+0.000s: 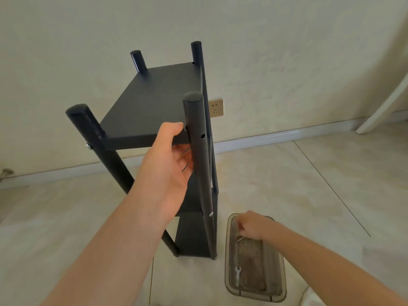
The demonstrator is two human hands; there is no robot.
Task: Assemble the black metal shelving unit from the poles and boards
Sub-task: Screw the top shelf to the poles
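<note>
My left hand (171,160) grips the top board (154,100) at its edge, beside one of four poles (197,140). Lower, my right hand (250,226) pinches one small metal piece (239,239) over the tray (280,261), near one wrench (237,273).

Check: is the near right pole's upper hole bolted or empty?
Empty: the hole shows dark, with no bolt head, unlike the near left pole's silver bolt.
</note>
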